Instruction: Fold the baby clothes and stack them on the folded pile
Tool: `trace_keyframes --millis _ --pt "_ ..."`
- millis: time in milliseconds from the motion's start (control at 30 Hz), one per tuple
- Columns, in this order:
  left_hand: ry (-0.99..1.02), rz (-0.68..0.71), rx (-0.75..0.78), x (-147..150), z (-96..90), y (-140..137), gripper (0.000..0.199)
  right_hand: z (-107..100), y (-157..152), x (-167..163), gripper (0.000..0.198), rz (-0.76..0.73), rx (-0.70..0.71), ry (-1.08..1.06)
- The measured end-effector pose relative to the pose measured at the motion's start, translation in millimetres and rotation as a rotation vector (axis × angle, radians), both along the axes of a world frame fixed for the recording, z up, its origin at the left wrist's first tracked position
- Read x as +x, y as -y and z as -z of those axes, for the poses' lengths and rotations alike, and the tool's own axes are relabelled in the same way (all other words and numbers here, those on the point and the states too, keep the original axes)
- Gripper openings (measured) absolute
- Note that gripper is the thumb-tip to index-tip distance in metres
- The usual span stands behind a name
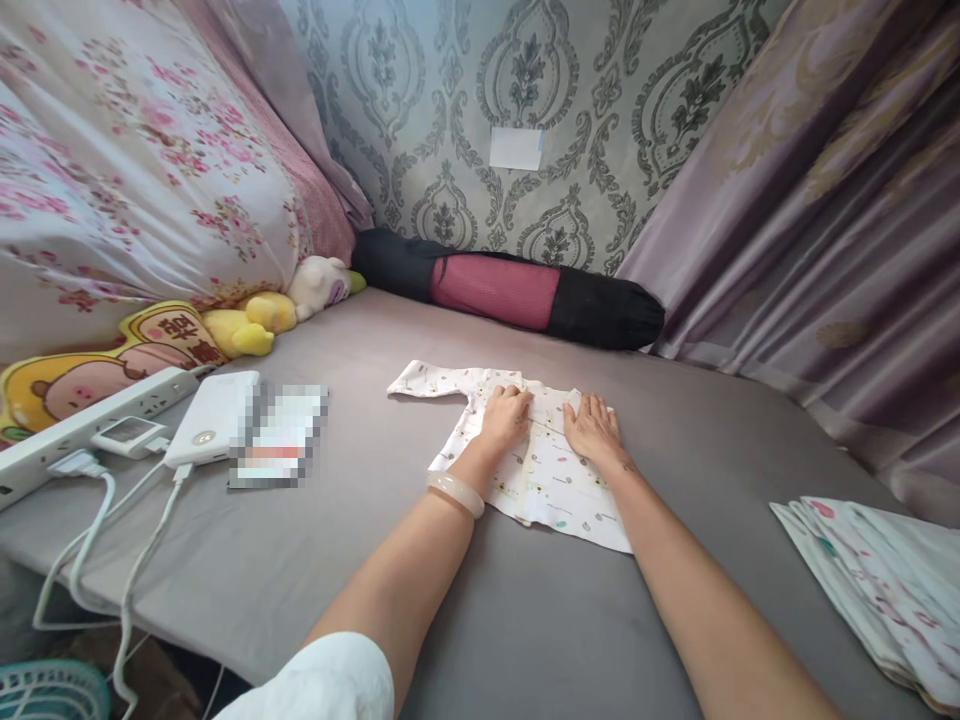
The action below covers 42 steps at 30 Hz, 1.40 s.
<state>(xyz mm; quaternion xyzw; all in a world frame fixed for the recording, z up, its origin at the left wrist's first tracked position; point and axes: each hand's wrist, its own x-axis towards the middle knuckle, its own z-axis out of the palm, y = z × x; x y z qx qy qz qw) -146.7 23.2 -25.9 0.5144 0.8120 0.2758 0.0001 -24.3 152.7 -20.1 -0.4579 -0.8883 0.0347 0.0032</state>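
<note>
A small white baby shirt [559,490] with a scattered print lies front side up on the grey bed sheet. Its left-hand sleeve [435,380] is stretched out to the side, while the other sleeve is not visible. My left hand [508,414], below a pale bangle [456,492], has its fingers bent down at the upper front edge of the shirt, close to the neckline. The fingertips seem to pinch the cloth there. On the shirt's right shoulder rests my right hand [592,428], flat, its fingers extended.
Folded printed cloths [877,590] lie at the right edge. On the left are a power strip [90,425], a white power bank [214,420] with cables, and a blurred-out flat item [281,435]. Plush toys [255,320] and a black-and-red roll bag [495,290] line the back.
</note>
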Motion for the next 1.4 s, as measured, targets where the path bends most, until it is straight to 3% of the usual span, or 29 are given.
trace_keyframes --millis 233,433,700,800,933,1167,1400 --pt "-0.053 -0.115 0.009 7.3 -0.3 2.0 0.036 -11.3 11.1 -13.8 0.065 -0.033 0.025 -0.009" --pt "-0.015 -0.077 -0.019 1.2 -9.4 9.8 0.025 -8.0 29.3 -42.4 0.07 -0.046 -0.051 -0.082" --pt "0.295 -0.228 0.051 -17.4 -25.8 15.4 0.03 -0.3 28.1 -48.0 0.07 -0.008 -0.032 -0.068" --pt "0.325 -0.298 0.115 -30.9 -31.6 21.7 0.029 -1.8 24.8 -48.9 0.071 -0.012 -0.044 -0.066" --pt "0.287 -0.477 0.149 -53.2 -39.8 39.9 0.033 -8.4 29.4 -53.5 0.066 -0.051 -0.04 -0.087" --pt "0.176 -0.919 0.124 -69.5 -46.6 72.4 0.031 -13.4 60.2 -74.8 0.066 -0.282 -0.048 -0.12" --pt "0.276 -1.045 0.032 -83.4 -39.0 80.8 0.029 -0.2 62.7 -78.6 0.066 -0.274 -0.026 -0.075"
